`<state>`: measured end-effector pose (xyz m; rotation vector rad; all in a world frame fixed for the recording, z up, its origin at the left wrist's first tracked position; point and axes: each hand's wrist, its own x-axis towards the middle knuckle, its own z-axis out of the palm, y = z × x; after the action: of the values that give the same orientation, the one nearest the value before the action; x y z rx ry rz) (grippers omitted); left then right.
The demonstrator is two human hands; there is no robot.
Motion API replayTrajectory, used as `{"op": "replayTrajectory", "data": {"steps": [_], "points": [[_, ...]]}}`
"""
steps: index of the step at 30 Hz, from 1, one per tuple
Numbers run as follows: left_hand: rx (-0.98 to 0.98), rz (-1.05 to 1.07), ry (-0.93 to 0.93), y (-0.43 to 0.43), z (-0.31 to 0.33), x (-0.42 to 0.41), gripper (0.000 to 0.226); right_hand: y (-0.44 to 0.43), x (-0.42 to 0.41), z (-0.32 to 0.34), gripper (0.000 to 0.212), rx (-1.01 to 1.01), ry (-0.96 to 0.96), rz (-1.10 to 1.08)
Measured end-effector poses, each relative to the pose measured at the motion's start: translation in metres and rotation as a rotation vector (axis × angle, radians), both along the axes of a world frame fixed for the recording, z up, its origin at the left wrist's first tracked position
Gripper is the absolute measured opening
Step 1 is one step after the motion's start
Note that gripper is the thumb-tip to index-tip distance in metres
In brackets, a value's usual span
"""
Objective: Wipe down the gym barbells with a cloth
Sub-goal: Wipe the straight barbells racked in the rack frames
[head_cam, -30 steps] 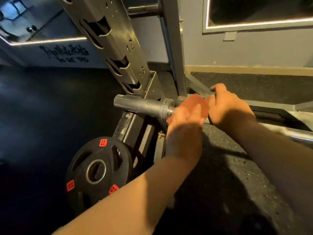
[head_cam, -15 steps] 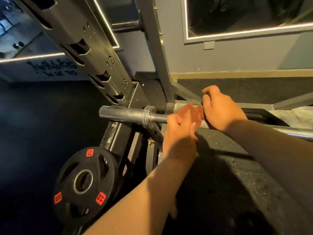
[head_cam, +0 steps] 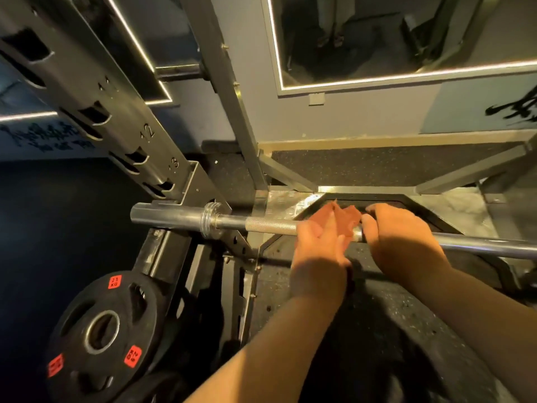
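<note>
Black weight plate (head_cam: 101,330) lower left; numbered rack upright (head_cam: 96,112); wall mirror (head_cam: 406,39).

Grey-blue painted wall (head_cam: 348,120), pale skirting strip (head_cam: 377,144) at foot. Mirror (head_cam: 392,39) edged in lit white strip, upper right; second lit-edged panel (head_cam: 139,74) upper left. Black script lettering (head_cam: 43,138) on left wall. Dark speckled rubber floor (head_cam: 377,330). Slotted steel rack upright (head_cam: 96,97), numbered 12 and 13. Black weight plate (head_cam: 101,330), red labels, lower left.

Gym — power rack (head_cam: 96,112), barbell (head_cam: 180,221), weight plate (head_cam: 101,330), rubber floor (head_cam: 392,330), wall mirror (head_cam: 392,39)
</note>
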<state>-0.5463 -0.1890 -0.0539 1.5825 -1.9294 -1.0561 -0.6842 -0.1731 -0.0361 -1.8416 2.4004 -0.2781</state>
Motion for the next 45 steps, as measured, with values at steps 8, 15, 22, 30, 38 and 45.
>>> {"op": "replayTrajectory", "data": {"steps": [8,15,22,30,38,45], "points": [[0.086,0.315,0.164,0.006,0.019,0.003,0.019,0.027,0.0,-0.007,0.046,-0.002,-0.058,0.142],[0.145,-0.16,0.171,0.017,0.067,-0.021,0.044,0.03,0.009,0.061,0.024,0.104,-1.148,-0.339],[0.276,-0.081,0.191,0.015,0.13,-0.003,0.038,0.033,0.006,0.119,0.031,0.049,-1.203,-0.486],[0.385,0.042,0.511,0.009,0.228,0.008,0.026,0.036,0.009,0.217,0.023,-0.058,-1.462,-0.213],[0.011,-0.021,0.565,0.025,0.327,0.029,0.015,0.066,-0.007,0.305,0.033,0.032,-1.634,0.118],[-0.151,-0.128,0.396,0.036,0.389,0.05,0.016,0.079,-0.004,0.358,0.06,-0.034,-1.554,0.196]]}}
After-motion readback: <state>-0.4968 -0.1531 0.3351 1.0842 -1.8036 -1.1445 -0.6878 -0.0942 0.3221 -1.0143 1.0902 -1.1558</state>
